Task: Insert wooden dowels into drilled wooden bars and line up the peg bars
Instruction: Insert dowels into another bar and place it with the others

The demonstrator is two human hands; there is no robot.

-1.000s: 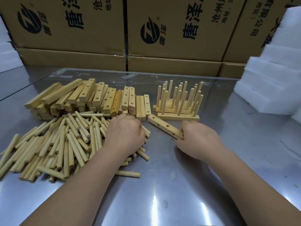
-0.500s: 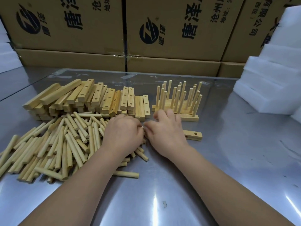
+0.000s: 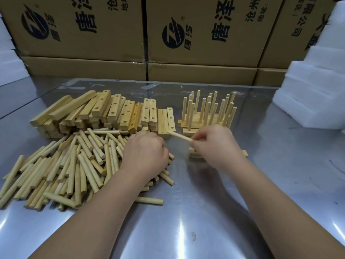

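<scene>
Fig.: my L hand (image 3: 143, 156), 9 o'clock, lies knuckles-up on the dowel pile (image 3: 65, 165); fingers curl under, contents can't tell. R hand (image 3: 214, 146) pinches one dowel (image 3: 179, 136) by its 3 o'clock end, above the drilled bar (image 3: 195, 155). Dowel prob. light, stiff, smooth; grip nr mid-shaft to seat it. Peg bars (image 3: 205, 116) at 12.

Wooden dowels (image 3: 74, 169), drilled bars (image 3: 112, 113) and finished peg bars (image 3: 207, 113)
The dowels lie heaped at left, the drilled bars stacked behind them; the peg bars stand in a row at right, pegs upright; the right hand (image 3: 214, 146) pinches one tilted dowel (image 3: 180, 136)
</scene>
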